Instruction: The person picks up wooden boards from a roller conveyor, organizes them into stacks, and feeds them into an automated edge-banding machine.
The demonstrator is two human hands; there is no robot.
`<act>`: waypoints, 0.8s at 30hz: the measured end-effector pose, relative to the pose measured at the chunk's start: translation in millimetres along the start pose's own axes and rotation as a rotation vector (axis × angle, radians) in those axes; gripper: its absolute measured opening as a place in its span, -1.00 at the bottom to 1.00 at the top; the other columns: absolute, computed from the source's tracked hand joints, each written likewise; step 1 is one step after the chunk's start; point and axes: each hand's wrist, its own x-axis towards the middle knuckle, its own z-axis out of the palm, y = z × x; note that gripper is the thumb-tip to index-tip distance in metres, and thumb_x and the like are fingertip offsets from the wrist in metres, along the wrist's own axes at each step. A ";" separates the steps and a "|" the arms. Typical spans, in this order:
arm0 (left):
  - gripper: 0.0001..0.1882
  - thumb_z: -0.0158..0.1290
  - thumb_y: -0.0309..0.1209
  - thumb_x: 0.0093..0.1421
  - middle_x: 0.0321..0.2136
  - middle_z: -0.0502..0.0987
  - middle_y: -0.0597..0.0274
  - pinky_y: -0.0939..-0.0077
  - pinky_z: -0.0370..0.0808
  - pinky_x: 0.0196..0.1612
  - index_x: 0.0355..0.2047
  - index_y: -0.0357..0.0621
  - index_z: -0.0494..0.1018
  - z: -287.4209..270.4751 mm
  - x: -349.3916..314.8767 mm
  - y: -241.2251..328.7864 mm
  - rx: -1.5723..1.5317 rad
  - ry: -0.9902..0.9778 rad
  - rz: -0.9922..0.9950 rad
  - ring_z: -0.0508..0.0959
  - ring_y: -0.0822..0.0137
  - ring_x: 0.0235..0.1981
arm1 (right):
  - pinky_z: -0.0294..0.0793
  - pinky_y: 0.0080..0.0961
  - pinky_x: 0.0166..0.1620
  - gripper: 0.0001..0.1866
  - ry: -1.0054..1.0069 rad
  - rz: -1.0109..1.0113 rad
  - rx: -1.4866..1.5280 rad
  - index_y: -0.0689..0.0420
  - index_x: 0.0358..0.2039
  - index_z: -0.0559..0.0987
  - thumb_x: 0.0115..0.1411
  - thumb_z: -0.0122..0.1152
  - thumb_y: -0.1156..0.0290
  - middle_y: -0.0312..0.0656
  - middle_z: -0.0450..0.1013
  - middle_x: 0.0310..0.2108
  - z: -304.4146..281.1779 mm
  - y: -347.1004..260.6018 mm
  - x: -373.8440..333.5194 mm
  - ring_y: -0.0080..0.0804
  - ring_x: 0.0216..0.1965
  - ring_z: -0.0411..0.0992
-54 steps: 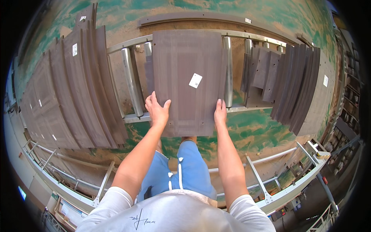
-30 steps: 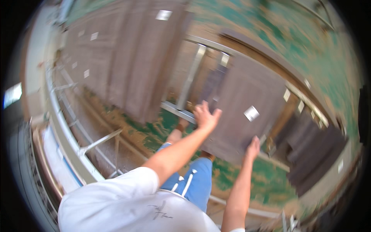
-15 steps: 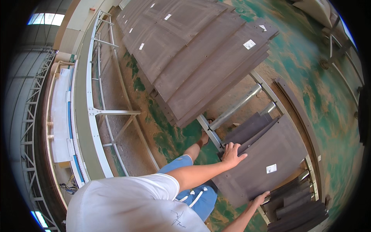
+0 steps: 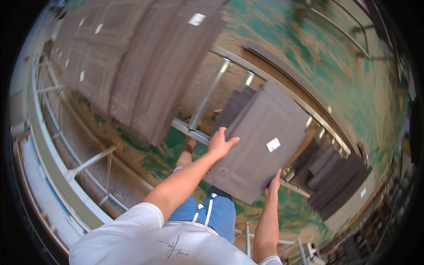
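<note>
A dark grey-brown flat panel (image 4: 254,161) with a small white label lies across in front of me, its near edge over my blue shorts. My left hand (image 4: 222,143) grips the panel's left edge, thumb lying on the top face. At the right edge, near the front corner, my right hand (image 4: 274,185) holds on, its fingers partly hidden beneath. Under the panel's far left side, smaller dark boards (image 4: 232,108) stick out on the roller frame (image 4: 211,95).
To the left rises a large stack of overlapping brown panels (image 4: 145,66). Several short dark boards (image 4: 338,179) are piled at the right. Long strips (image 4: 300,81) lie beyond the frame's far rail. A pale metal frame (image 4: 92,163) stands at far left, above a green, dusty floor (image 4: 265,26).
My view has swung to the right, so the scene appears shifted left and turned. Both hands keep their places on the panel's edges, and the panel's near edge now sits before my shorts.
</note>
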 end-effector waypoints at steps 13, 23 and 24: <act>-0.55 0.11 -0.08 0.38 -0.30 0.60 0.32 0.49 0.45 -0.16 -0.14 -0.31 0.56 -17.0 -39.4 26.5 -0.405 -0.166 -0.129 0.50 0.49 -0.28 | 0.37 -0.39 0.21 -0.14 0.156 -0.382 -0.349 0.43 0.25 0.37 0.25 0.33 -0.08 0.08 0.47 0.15 -10.8 8.7 -24.0 -0.26 0.15 0.42; -0.64 0.05 -0.06 0.42 -0.47 0.31 0.53 0.53 0.23 -0.37 -0.29 -0.10 0.46 -162.9 -138.3 75.3 -0.212 0.055 0.004 0.24 0.58 -0.42 | 0.45 -0.53 -0.16 -0.45 -0.047 -0.273 0.118 0.27 -0.18 0.64 0.35 0.20 -0.09 -0.34 0.56 -0.28 15.9 -9.6 -78.7 -0.59 -0.25 0.42; -0.62 0.03 -0.03 0.42 -0.42 0.37 0.48 0.52 0.30 -0.32 -0.23 -0.13 0.48 -194.7 -135.6 69.2 -0.158 0.037 0.009 0.30 0.56 -0.38 | 0.43 -0.52 -0.17 -0.44 0.017 -0.315 0.064 0.25 -0.24 0.64 0.35 0.18 -0.11 -0.39 0.54 -0.33 12.2 -12.3 -84.0 -0.61 -0.28 0.39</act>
